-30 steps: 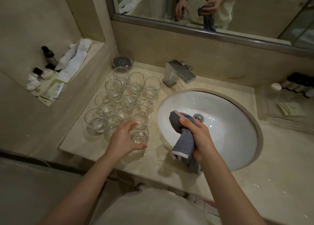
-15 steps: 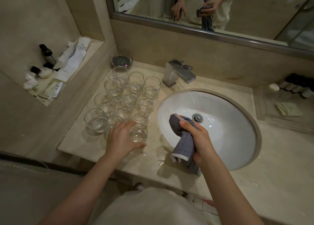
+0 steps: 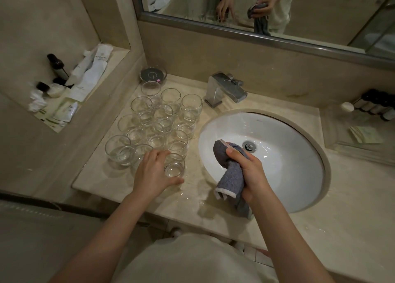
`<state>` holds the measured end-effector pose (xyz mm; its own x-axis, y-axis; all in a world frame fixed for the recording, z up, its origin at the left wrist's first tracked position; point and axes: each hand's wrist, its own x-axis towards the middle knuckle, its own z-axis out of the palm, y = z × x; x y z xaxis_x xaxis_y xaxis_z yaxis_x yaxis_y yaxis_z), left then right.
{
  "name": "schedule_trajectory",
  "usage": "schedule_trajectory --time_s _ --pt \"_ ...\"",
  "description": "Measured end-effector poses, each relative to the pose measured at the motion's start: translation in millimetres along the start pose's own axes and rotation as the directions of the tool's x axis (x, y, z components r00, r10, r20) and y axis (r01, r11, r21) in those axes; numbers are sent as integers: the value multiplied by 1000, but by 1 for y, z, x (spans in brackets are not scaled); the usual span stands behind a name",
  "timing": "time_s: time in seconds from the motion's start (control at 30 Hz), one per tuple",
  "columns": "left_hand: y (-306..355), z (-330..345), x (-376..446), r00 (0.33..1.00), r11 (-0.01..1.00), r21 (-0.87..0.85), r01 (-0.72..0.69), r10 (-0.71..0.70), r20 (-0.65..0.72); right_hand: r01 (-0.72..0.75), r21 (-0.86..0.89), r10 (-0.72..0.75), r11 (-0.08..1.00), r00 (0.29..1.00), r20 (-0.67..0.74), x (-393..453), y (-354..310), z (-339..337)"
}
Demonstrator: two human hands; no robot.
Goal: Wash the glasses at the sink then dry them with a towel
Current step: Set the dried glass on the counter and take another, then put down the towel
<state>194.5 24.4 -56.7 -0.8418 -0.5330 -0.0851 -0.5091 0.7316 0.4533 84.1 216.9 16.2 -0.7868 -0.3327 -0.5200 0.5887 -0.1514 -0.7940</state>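
Little has moved since before — the left hand [image 3: 152, 171] still curls round the nearest glass [image 3: 174, 165] on the counter [image 3: 119, 180], at the front of the other glasses [image 3: 158, 120]. Right hand [image 3: 249, 171] grips the towel [image 3: 229, 171] over the sink [image 3: 299, 158] — tap [image 3: 224, 90] behind.

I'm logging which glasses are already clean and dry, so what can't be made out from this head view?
- Nearest glass: the left hand covers its left side; wet or dry cannot be told.
- Packed glasses: clear walls overlap, so the count is uncertain.
- Grey towel: its middle is hidden in the right hand.
- Dark bottles: cut off by the right edge, labels too small.
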Motion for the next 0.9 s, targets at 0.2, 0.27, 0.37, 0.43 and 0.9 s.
schedule_trajectory --time_s 0.2,0.27,0.37,0.43,0.9 --pt "1 -2 0 1000 1000 11 10 -11 28 26 25 -25 999 999 -27 4 -8 -5" --pt "2 -3 -2 1000 1000 4 5 -5 1 44 21 -43 999 999 -29 5 -12 -8" --pt "9 -7 -2 996 998 -1 -67 67 -65 57 16 -56 998 996 -65 8 -19 -14" --pt "25 -14 0 972 980 -71 -187 174 -157 60 20 -58 998 994 -93 8 -24 -19" --pt "189 66 26 673 514 -520 682 -165 721 450 220 -421 866 892 -165 -18 -150 -55"
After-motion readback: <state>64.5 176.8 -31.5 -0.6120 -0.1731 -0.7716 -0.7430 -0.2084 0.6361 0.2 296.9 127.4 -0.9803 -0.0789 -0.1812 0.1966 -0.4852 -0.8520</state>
